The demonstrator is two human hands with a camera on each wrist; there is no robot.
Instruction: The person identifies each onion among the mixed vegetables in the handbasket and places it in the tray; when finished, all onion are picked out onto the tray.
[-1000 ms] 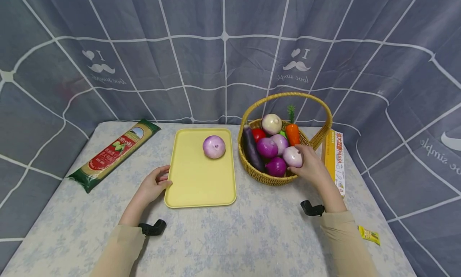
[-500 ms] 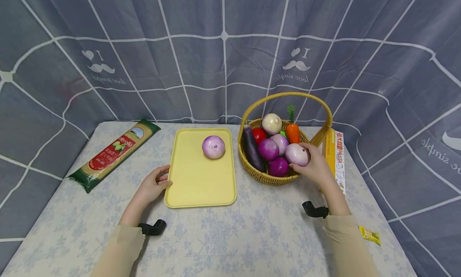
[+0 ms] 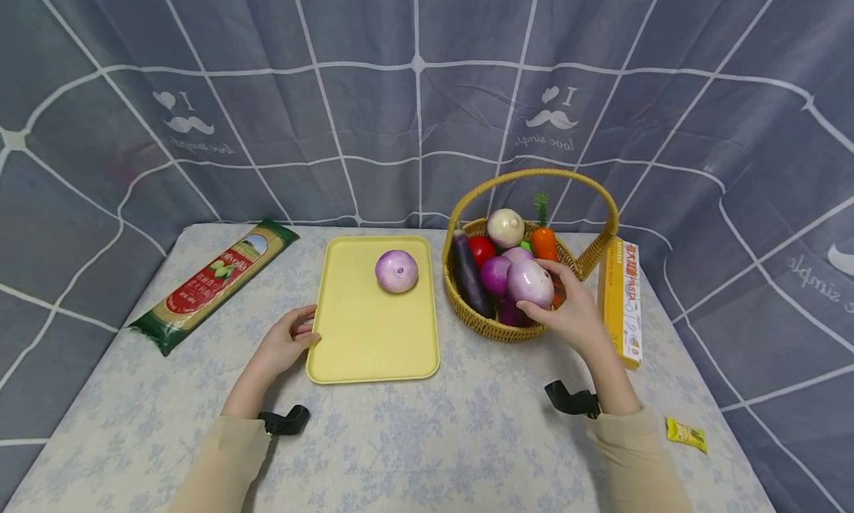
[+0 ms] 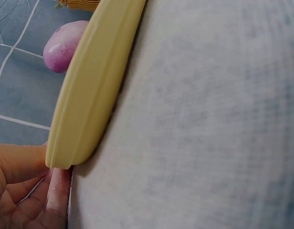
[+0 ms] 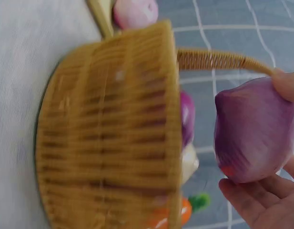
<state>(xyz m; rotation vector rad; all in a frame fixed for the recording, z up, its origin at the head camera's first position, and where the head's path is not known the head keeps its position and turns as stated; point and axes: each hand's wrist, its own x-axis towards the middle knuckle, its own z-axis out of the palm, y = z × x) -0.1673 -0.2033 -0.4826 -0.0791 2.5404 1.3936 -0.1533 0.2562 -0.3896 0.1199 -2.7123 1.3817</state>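
Observation:
My right hand [image 3: 567,313] grips a pale purple onion [image 3: 530,282] and holds it just above the wicker basket [image 3: 494,328]; the onion [image 5: 254,133] fills the right wrist view beside the basket wall [image 5: 108,133]. The basket holds more onions, an eggplant [image 3: 467,272], a tomato and a carrot [image 3: 543,242]. Another purple onion [image 3: 396,270] lies on the yellow tray [image 3: 373,335]. My left hand [image 3: 287,342] holds the tray's near left corner, fingers [image 4: 23,167] against its rim [image 4: 85,100].
A spaghetti packet [image 3: 213,283] lies at the left of the table. A yellow pasta box [image 3: 620,302] lies right of the basket, and a small yellow sachet [image 3: 686,434] sits near the right edge. A grey curtain hangs behind.
My right hand has lifted the pale onion out of the basket and moved it up and slightly left. The left hand and tray have stayed put.

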